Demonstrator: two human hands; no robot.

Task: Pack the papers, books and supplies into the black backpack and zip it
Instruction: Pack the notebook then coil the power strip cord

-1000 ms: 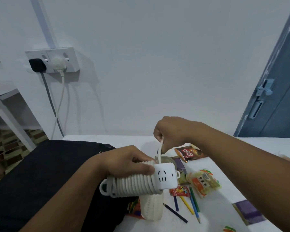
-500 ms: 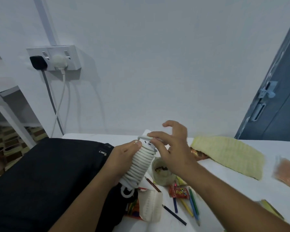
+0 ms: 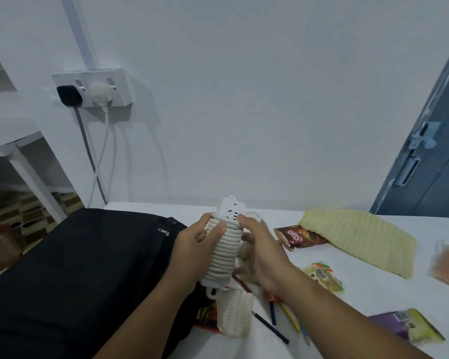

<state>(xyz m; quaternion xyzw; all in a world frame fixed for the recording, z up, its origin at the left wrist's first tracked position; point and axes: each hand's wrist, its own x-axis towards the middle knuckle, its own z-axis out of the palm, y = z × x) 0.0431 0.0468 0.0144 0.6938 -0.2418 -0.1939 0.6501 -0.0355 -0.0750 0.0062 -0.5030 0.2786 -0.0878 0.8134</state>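
Between both palms, above the table's (image 3: 270, 216) left half, sits a white power strip (image 3: 224, 244) wound tight in its own cord, held nearly upright with the socket face pointing up and away. Left hand (image 3: 192, 252) wrapped round the coil from the left, thumb lying across the upper turns, fingers curled behind. Right hand (image 3: 259, 255) closed on the right flank, fingertips (image 3: 244, 218) pressing near the top of the winding just under the exposed sockets; lower fingers blurred, so cannot tell exactly how they lie. Both grips firmly clamped on the bundle, no slack turn visible.

To finish this step well: keep the thumb pinning the top turns so the cord cannot spring loose, tuck or trap the free end before letting go with either hand, then carry the bundle over as one piece. Better to release the right hand first and leave the left holding, since that side lies nearest the bag.

Just beside the left wrist lies the black backpack (image 3: 75, 268), flat on the table, a zipper pull (image 3: 163, 231) showing on its upper face; whether the main mouth is open cannot be told. Worth finding that opening before moving.

Further out on the white surface, well short of packed: coloured pencils (image 3: 283, 317), a knitted white pouch (image 3: 235, 314), snack packets (image 3: 296, 235), a yellow cloth (image 3: 360, 237). Judged early in the task.
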